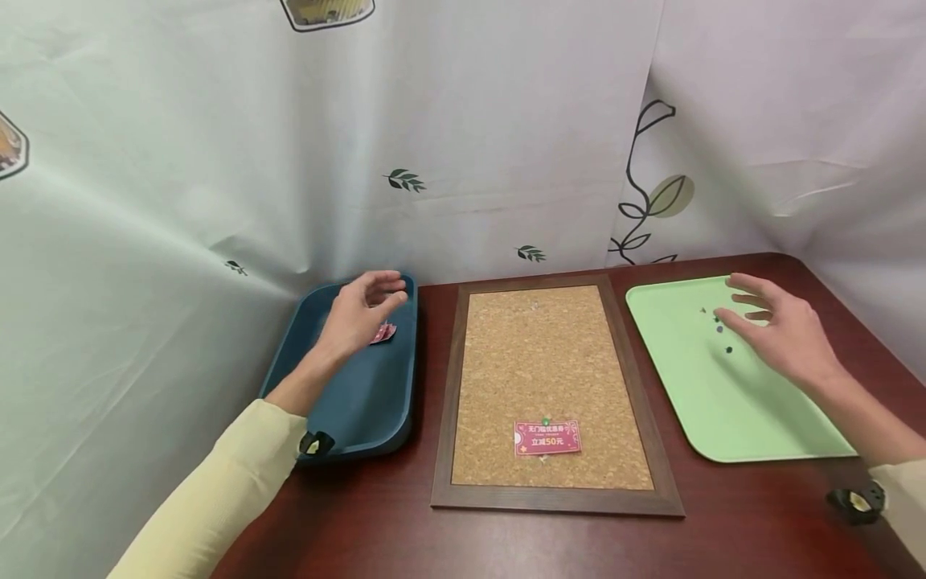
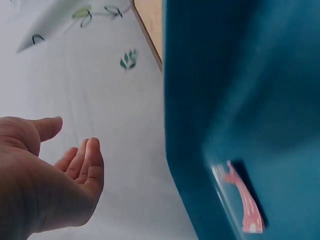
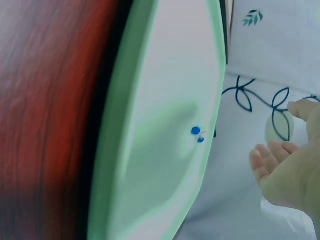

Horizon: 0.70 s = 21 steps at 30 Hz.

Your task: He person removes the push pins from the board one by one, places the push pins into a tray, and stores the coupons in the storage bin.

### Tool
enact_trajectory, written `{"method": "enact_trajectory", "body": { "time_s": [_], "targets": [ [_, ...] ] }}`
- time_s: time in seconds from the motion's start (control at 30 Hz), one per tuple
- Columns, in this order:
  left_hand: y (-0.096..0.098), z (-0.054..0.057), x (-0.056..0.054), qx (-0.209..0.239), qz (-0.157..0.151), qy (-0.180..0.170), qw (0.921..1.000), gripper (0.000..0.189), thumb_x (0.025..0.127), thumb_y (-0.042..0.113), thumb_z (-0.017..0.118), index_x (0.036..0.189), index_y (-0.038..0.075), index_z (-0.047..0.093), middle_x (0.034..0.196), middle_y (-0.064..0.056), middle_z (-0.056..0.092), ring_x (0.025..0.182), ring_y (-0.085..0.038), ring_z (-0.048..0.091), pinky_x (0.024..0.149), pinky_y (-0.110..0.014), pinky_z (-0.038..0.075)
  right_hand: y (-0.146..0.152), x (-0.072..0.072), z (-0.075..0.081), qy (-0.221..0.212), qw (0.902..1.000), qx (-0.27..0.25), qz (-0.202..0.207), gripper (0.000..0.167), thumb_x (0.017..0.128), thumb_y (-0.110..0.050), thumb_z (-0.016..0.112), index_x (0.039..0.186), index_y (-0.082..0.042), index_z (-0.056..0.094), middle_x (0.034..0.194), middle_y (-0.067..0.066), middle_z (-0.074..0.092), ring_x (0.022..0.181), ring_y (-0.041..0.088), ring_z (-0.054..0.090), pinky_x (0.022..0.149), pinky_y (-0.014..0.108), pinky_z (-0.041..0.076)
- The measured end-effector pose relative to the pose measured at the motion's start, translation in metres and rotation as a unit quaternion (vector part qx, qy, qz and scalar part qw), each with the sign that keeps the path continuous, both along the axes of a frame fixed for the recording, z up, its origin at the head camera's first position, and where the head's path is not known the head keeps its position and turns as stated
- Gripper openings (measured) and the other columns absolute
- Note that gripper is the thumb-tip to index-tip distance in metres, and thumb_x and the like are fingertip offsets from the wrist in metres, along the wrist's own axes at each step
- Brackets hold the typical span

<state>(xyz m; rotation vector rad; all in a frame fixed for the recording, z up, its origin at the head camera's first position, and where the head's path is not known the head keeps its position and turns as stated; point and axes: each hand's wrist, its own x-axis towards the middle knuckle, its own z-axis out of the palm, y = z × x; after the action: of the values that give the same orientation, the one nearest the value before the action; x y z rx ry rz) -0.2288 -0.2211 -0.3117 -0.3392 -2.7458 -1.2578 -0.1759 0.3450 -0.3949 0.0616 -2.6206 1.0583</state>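
My left hand (image 1: 359,312) hovers over the blue tray (image 1: 365,402), fingers loosely bent and nothing in them. Beneath it, partly hidden by the fingers, lie pink coupons (image 1: 385,332); the left wrist view shows pink paper (image 2: 246,202) near the tray's wall. Above the green tray (image 1: 731,410) my right hand (image 1: 784,330) hangs relaxed and holds nothing. Several small pushpins (image 1: 729,350) lie in that tray, and blue ones (image 3: 195,130) show in the right wrist view. Between the trays, a pink coupon (image 1: 550,441) with a green pushpin (image 1: 546,421) at its top edge is on the corkboard (image 1: 538,362).
A brown wooden frame (image 1: 557,500) borders the corkboard, which lies on a dark red table (image 1: 463,547). Pale fabric (image 1: 492,145) with leaf prints hangs behind the table and along both sides. Small clear items (image 1: 534,305) sit near the board's far edge.
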Motion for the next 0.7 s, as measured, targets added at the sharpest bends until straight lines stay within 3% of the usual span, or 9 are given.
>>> {"method": "enact_trajectory", "body": {
  "time_s": [0.1, 0.13, 0.23, 0.33, 0.47, 0.53, 0.7],
  "targets": [
    [0.011, -0.002, 0.005, 0.015, -0.019, -0.020, 0.9995, 0.050, 0.106, 0.028, 0.070, 0.151, 0.011, 0.056, 0.142, -0.006, 0.067, 0.126, -0.025, 0.064, 0.095, -0.051, 0.055, -0.010, 0.001, 0.004, 0.005, 0.9999, -0.007, 0.013, 0.064, 0.103, -0.029, 0.073, 0.157, -0.006, 0.049, 0.146, 0.031, 0.058, 0.113, 0.047, 0.065, 0.075, 0.007, 0.037],
    [0.015, -0.003, 0.007, 0.022, -0.027, -0.025, 0.9991, 0.050, 0.106, 0.028, 0.070, 0.151, 0.011, 0.056, 0.142, -0.006, 0.067, 0.126, -0.025, 0.064, 0.095, -0.051, 0.055, -0.013, 0.002, 0.004, 0.009, 0.9998, -0.011, 0.017, 0.065, 0.103, -0.029, 0.074, 0.158, -0.006, 0.048, 0.148, 0.030, 0.056, 0.115, 0.043, 0.066, 0.076, 0.005, 0.037],
    [0.025, -0.007, 0.012, 0.028, -0.049, -0.030, 0.9979, 0.050, 0.105, 0.025, 0.071, 0.150, 0.010, 0.056, 0.143, -0.009, 0.066, 0.130, -0.027, 0.063, 0.106, -0.051, 0.050, -0.025, 0.002, 0.006, 0.024, 0.9990, -0.021, 0.031, 0.067, 0.101, -0.026, 0.076, 0.159, -0.007, 0.047, 0.151, 0.028, 0.055, 0.111, 0.006, 0.066, 0.078, 0.002, 0.037],
    [0.035, -0.011, 0.017, 0.053, -0.071, -0.050, 0.9948, 0.049, 0.105, 0.021, 0.072, 0.149, 0.008, 0.056, 0.143, -0.013, 0.066, 0.129, -0.029, 0.064, 0.108, -0.051, 0.050, -0.039, 0.003, 0.008, 0.042, 0.9974, -0.030, 0.050, 0.067, 0.100, -0.023, 0.078, 0.158, -0.007, 0.048, 0.150, 0.027, 0.056, 0.107, -0.005, 0.060, 0.081, 0.002, 0.037],
    [0.049, -0.017, 0.023, 0.078, -0.089, -0.083, 0.9894, 0.048, 0.104, 0.019, 0.072, 0.147, 0.005, 0.057, 0.142, -0.014, 0.066, 0.127, -0.029, 0.065, 0.105, -0.047, 0.052, -0.059, 0.005, 0.007, 0.050, 0.9947, -0.039, 0.081, 0.066, 0.099, -0.020, 0.078, 0.158, -0.007, 0.049, 0.149, 0.025, 0.057, 0.117, 0.014, 0.063, 0.086, 0.002, 0.038],
    [0.055, -0.020, 0.027, 0.080, -0.095, -0.097, 0.9874, 0.047, 0.104, 0.019, 0.072, 0.146, 0.005, 0.058, 0.140, -0.014, 0.066, 0.126, -0.028, 0.066, 0.104, -0.045, 0.053, -0.070, 0.007, 0.007, 0.048, 0.9934, -0.043, 0.095, 0.065, 0.099, -0.019, 0.079, 0.156, -0.008, 0.051, 0.149, 0.021, 0.059, 0.118, 0.010, 0.062, 0.089, 0.003, 0.039],
    [0.069, -0.030, 0.036, 0.092, -0.109, -0.134, 0.9807, 0.044, 0.104, 0.017, 0.072, 0.145, 0.005, 0.060, 0.137, -0.015, 0.068, 0.122, -0.025, 0.067, 0.102, -0.043, 0.055, -0.095, 0.012, 0.004, 0.046, 0.9873, -0.048, 0.145, 0.064, 0.098, -0.016, 0.080, 0.155, -0.006, 0.052, 0.148, 0.021, 0.060, 0.122, 0.036, 0.064, 0.092, 0.006, 0.040]
  ]
}}
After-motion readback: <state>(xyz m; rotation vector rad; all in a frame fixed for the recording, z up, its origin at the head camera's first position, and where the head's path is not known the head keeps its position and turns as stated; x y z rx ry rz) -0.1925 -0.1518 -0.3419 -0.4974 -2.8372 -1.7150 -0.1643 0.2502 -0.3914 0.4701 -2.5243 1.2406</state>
